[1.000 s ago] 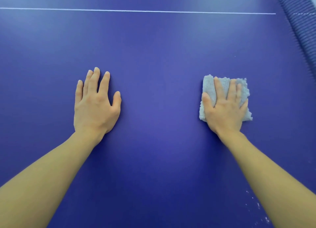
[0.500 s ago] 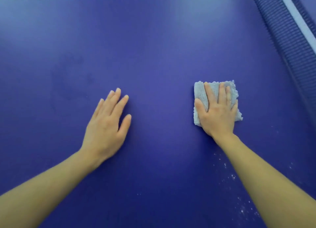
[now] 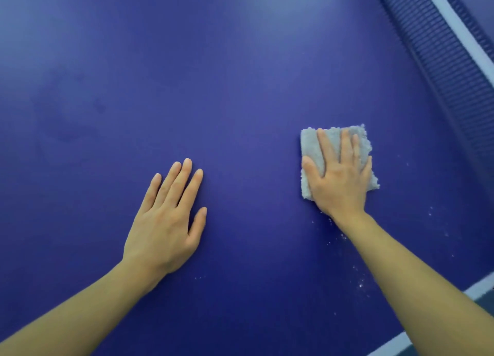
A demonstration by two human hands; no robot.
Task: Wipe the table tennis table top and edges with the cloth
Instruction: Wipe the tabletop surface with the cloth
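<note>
Grey terry cloth (image 3: 311, 147), folded into a thick pad, sits flat on the blue table top (image 3: 240, 88) right under the right hand (image 3: 339, 184). The fingers are straight and a bit spread, lying on top of it and pressing down. Nothing is curled round it, and the thumb is stuck out to the side on the pad's inner edge. The fingertips stop just short of the fuzzy far edge, and the little finger lies just inside the outer edge. The heel of the palm hangs over the near edge onto the table.

The pad is close to square, so there's barely a long axis. If anything it's slightly longer along the fingers, and its sides run about the same way the fingers point, skewed a touch so the near outer corner pokes out past the little finger.

The left hand (image 3: 163, 227) is flat on bare table, well off to the thumb side of the cloth. Its fingers are straight and together, the thumb is apart, and it's holding nothing.

White specks (image 3: 359, 283) are scattered by the right wrist and forearm. The net (image 3: 441, 61) runs diagonally beyond the right fingertips, and a white line (image 3: 478, 289) shows by the right forearm.
</note>
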